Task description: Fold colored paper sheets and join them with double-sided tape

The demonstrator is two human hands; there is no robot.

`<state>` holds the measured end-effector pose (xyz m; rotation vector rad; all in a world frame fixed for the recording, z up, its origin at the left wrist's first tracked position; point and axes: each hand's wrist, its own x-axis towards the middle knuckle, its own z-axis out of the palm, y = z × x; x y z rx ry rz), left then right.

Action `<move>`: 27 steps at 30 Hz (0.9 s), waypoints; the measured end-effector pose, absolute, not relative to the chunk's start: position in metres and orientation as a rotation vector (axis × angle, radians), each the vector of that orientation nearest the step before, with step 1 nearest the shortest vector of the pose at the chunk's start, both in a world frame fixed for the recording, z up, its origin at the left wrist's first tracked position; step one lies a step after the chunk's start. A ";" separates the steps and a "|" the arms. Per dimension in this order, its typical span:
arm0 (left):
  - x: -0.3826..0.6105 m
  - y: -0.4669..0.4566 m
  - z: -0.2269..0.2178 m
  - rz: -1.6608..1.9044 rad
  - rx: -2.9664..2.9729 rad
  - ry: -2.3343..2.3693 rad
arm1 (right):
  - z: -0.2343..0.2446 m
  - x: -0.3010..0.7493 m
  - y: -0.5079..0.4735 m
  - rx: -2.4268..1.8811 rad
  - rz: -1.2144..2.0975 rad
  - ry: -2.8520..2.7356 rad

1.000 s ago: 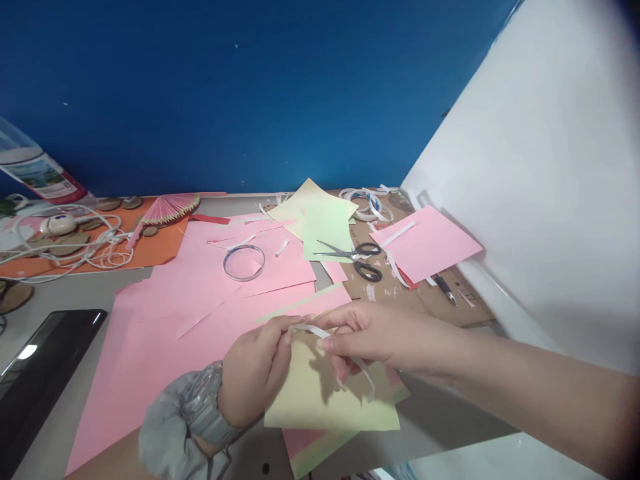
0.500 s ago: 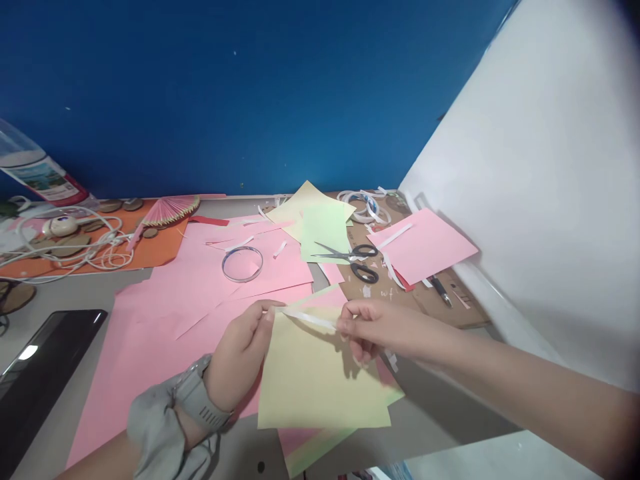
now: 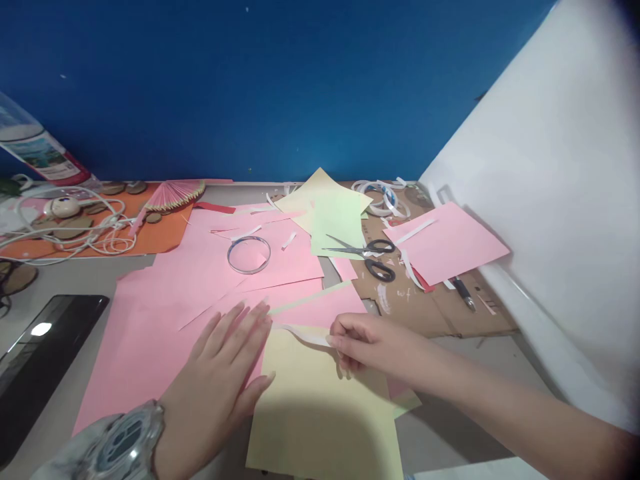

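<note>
A yellow sheet of paper (image 3: 325, 407) lies in front of me, over pink paper. My left hand (image 3: 225, 363) rests flat near its upper left corner, fingers stretched out. Between the hands runs a thin white strip (image 3: 305, 337), its left end by my left fingertips along the sheet's top edge. My right hand (image 3: 357, 341) pinches the strip's other end, raised slightly above the sheet. It looks like double-sided tape, though I cannot be certain. Beyond the hands, black-handled scissors (image 3: 367, 251) lie spread on a pale green sheet (image 3: 337, 220) and the cardboard.
Large pink sheets (image 3: 165, 313) spread to the left, with a metallic ring (image 3: 249, 271) on them. A black phone (image 3: 50, 360) lies at far left. White tape rolls (image 3: 383, 199), a pink square sheet (image 3: 450, 243) and a pen (image 3: 464, 293) lie at right on cardboard (image 3: 425, 310).
My left hand has gone from gripping the sheet's corner to lying flat, palm down. The yellow sheet has shifted towards me. My right hand still pinches the strip, now a little lower.
</note>
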<state>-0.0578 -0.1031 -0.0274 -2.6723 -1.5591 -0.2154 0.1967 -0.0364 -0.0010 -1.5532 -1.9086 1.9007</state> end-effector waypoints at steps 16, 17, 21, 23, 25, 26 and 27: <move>-0.062 -0.097 -0.044 -0.088 -2.789 -1.456 | -0.013 0.195 -0.031 -1.692 1.982 -1.752; -0.062 -0.097 -0.045 -0.110 -2.797 -1.435 | -0.013 0.195 -0.030 -1.698 1.995 -1.748; -0.063 -0.099 -0.047 -0.194 -2.805 -1.439 | -0.007 0.193 -0.027 -1.728 2.028 -1.739; -0.061 -0.102 -0.048 -0.248 -2.799 -1.525 | -0.002 0.191 -0.026 -1.750 2.052 -1.706; -0.059 -0.103 -0.048 -0.297 -2.793 -1.602 | 0.006 0.187 -0.025 -1.742 2.055 -1.676; -0.058 -0.103 -0.047 -0.301 -2.793 -1.624 | 0.010 0.184 -0.025 -1.720 2.045 -1.668; -0.058 -0.103 -0.047 -0.298 -2.794 -1.632 | 0.014 0.182 -0.024 -1.693 2.030 -1.668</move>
